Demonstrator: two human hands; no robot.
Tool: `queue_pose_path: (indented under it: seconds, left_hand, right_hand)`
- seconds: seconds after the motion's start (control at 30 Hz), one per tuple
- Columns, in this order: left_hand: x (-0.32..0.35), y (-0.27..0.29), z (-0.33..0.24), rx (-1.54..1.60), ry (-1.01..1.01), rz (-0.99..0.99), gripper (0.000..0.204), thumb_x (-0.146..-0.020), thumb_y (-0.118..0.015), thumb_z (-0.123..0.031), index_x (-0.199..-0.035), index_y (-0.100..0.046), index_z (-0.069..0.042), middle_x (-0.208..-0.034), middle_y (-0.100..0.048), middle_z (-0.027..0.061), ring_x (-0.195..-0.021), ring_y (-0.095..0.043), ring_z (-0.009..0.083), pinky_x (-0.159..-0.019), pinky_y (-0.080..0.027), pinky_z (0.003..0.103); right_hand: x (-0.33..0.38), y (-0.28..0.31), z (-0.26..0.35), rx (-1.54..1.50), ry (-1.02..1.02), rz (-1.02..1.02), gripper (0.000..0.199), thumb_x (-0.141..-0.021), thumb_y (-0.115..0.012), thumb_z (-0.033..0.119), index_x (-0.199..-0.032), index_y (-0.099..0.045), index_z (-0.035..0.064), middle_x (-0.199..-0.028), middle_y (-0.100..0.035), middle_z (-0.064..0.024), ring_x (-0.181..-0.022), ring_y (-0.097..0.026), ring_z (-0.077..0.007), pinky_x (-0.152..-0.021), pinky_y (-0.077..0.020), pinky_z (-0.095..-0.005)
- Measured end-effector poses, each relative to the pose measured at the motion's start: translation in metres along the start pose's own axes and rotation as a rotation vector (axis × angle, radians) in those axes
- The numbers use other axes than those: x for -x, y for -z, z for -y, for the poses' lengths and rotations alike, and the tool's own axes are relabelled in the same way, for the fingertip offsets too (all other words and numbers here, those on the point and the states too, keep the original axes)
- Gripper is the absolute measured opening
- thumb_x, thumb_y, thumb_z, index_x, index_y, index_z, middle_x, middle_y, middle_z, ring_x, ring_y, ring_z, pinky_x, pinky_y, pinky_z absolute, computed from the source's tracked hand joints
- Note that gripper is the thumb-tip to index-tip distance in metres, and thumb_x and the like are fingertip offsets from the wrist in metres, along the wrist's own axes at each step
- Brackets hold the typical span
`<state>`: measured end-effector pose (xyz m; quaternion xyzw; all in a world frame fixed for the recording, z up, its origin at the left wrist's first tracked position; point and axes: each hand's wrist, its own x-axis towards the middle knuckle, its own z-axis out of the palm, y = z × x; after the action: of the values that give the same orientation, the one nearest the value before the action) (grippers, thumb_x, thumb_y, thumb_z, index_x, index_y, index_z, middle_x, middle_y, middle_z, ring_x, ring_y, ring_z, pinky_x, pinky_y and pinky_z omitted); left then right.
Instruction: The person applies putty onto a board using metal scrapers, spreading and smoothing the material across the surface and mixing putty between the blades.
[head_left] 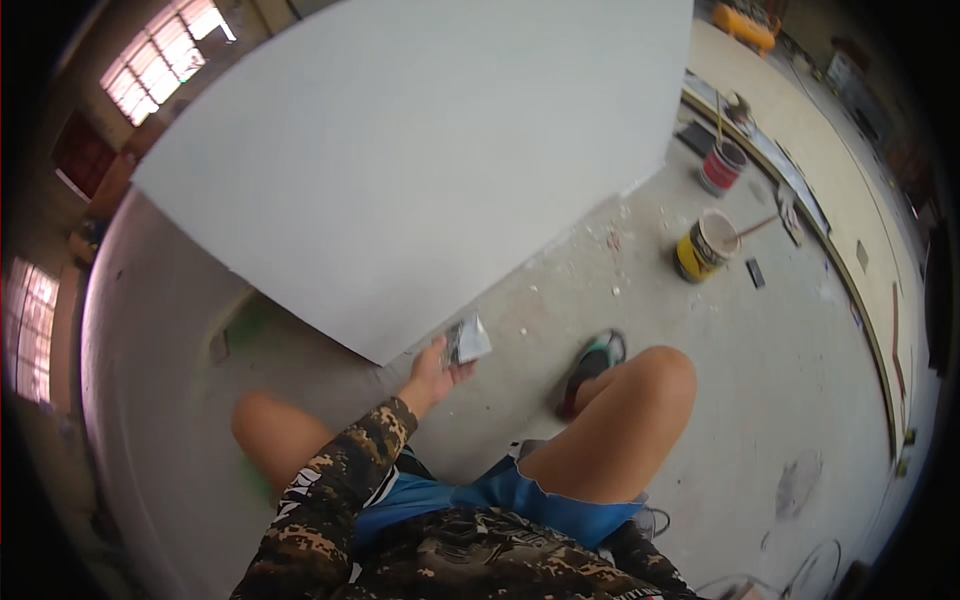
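Left hand point(437, 375) pinches a small scraper point(467, 340) (light, stiff, likely thin-edged) by its near end; right hand is out of view.

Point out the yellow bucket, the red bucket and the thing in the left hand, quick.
yellow bucket point(692, 258): head view, on its yellow side wall.
red bucket point(716, 176): head view, on its red side wall.
grey folded sheet point(468, 340): head view, on its flat face, held in the left hand point(435, 378).
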<state>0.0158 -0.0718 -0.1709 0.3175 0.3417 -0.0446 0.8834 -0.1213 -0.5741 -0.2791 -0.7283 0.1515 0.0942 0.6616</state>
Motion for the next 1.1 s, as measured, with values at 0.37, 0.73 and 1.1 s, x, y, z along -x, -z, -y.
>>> queue_pose_path:
  seconds: [0.37,0.73,1.1]
  left_hand:
    - [0.097,0.104,0.185,-0.428,0.907,-0.078,0.037,-0.100,-0.050,-0.039,-0.125,-0.054,-0.011,-0.118,-0.061,0.0101,-0.109,-0.056,0.0258,-0.096,-0.043,0.041]
    - [0.095,0.089,0.192,-0.282,0.994,-0.290,0.038,-0.104,-0.043,-0.036,-0.120,-0.058,-0.004,-0.112,-0.066,0.0101,-0.099,-0.063,0.0218,-0.094,-0.045,0.037]
    - [-0.021,-0.083,0.188,0.310,0.553,-0.356,0.037,-0.105,-0.039,-0.032,-0.124,-0.053,-0.004,-0.120,-0.063,0.0126,-0.110,-0.061,0.0280,-0.104,-0.042,0.044]
  right_hand:
    - [0.080,0.016,0.014,0.204,-0.346,0.075,0.037,-0.090,-0.061,0.030,-0.100,-0.070,-0.0048,-0.086,-0.073,-0.0154,-0.073,-0.068,-0.0250,-0.072,-0.0529,-0.0374]
    - [-0.022,-0.033,0.056,0.270,-0.588,0.434,0.038,-0.090,-0.060,0.031,-0.099,-0.069,-0.0046,-0.087,-0.073,-0.0150,-0.073,-0.068,-0.0241,-0.072,-0.0529,-0.0371]
    - [-0.170,0.040,0.146,0.392,-0.491,0.612,0.039,-0.091,-0.060,0.032,-0.099,-0.069,-0.0045,-0.087,-0.073,-0.0146,-0.074,-0.067,-0.0231,-0.073,-0.0530,-0.0369]
